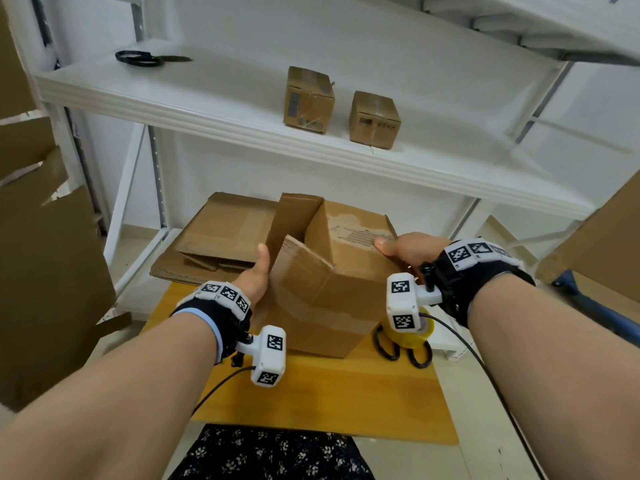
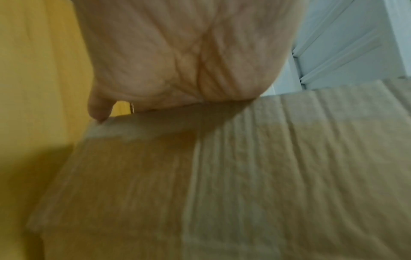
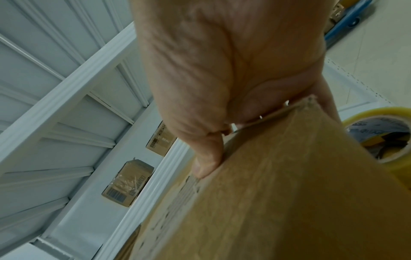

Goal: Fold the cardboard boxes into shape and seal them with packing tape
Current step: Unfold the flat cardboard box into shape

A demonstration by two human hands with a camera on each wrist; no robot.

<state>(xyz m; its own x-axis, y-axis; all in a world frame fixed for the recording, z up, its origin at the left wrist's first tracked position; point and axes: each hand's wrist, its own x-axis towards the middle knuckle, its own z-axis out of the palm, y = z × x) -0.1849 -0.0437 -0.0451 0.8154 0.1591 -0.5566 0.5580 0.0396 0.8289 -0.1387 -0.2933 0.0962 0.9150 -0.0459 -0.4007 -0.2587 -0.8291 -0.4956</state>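
A brown cardboard box (image 1: 322, 289) stands tilted on the yellow table (image 1: 329, 403), its top flaps partly raised. My left hand (image 1: 256, 275) holds the box's left side, thumb up against the raised flap; its other fingers are hidden behind the cardboard. In the left wrist view the palm (image 2: 177, 61) lies on the box (image 2: 266, 176) at its edge. My right hand (image 1: 405, 249) grips the box's right edge with the thumb laid on the upper face. The right wrist view shows this hand (image 3: 222, 70) curled round the cardboard edge (image 3: 289, 202). A roll of yellowish packing tape (image 1: 412, 332) (image 3: 378, 133) stands right of the box.
Black-handled scissors (image 1: 401, 351) lie by the tape. Flattened cardboard (image 1: 221, 233) lies behind the box. The white shelf (image 1: 242, 109) above carries two small sealed boxes (image 1: 308, 100) (image 1: 374, 120) and another pair of scissors (image 1: 145, 58). Big cardboard sheets (image 1: 45, 271) stand at left.
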